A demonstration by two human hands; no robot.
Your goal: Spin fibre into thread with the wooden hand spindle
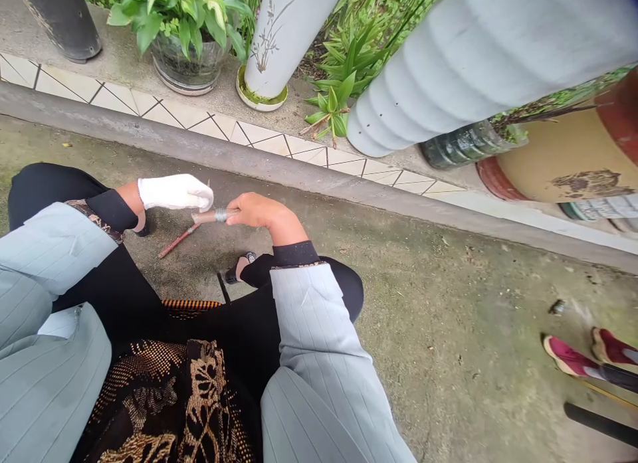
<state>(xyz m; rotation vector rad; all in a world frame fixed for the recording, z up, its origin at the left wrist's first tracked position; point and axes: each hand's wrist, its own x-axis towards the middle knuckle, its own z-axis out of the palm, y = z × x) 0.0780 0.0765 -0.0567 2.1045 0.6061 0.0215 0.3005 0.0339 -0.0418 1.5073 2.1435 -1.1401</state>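
My right hand (259, 212) is bare and closed round a short brown wooden handle (212, 216) with a metal band, held level above the concrete ground. My left hand (174, 192) wears a white glove and sits just left of the handle's end, fingers pinched together on something thin that I cannot make out. A thin reddish stick (177, 242) lies on the ground below both hands, between my knees. Both forearms are in pale grey striped sleeves over black cuffs.
A raised tiled kerb (259, 144) runs across behind the hands. On it stand a leafy plant in a glass pot (187, 61), a white vase (279, 44) and large pots (563, 157). Another person's red shoes (573, 357) show at the right edge.
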